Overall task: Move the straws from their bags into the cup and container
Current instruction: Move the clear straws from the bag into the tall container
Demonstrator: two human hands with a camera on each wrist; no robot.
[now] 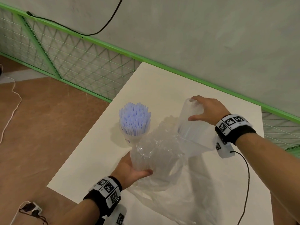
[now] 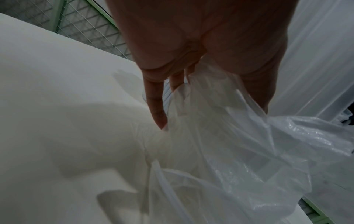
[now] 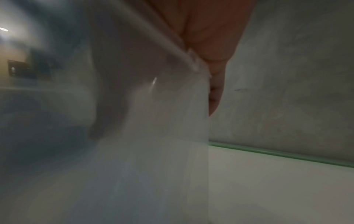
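A clear cup (image 1: pixel 129 138) packed with pale blue straws (image 1: pixel 134 117) stands upright on the white table (image 1: pixel 155 82), left of centre. My left hand (image 1: pixel 131 169) grips a crumpled clear bag (image 1: pixel 155 153) holding clear straws, lifted beside the cup; in the left wrist view the bag (image 2: pixel 239 136) hangs from my fingers (image 2: pixel 155 103). My right hand (image 1: pixel 206 111) grasps the rim of a tall frosted clear container (image 1: pixel 193 125), tilted toward the bag. In the right wrist view the container (image 3: pixel 153 121) fills the frame, with a fingertip (image 3: pixel 215 94) on its wall.
Loose clear plastic (image 1: pixel 186 200) spreads over the near part of the table. A green mesh fence (image 1: pixel 81 62) and a grey wall run behind. A black cable (image 1: pixel 246 184) hangs from my right wrist. A power strip (image 1: pixel 32 208) lies on the brown floor, left.
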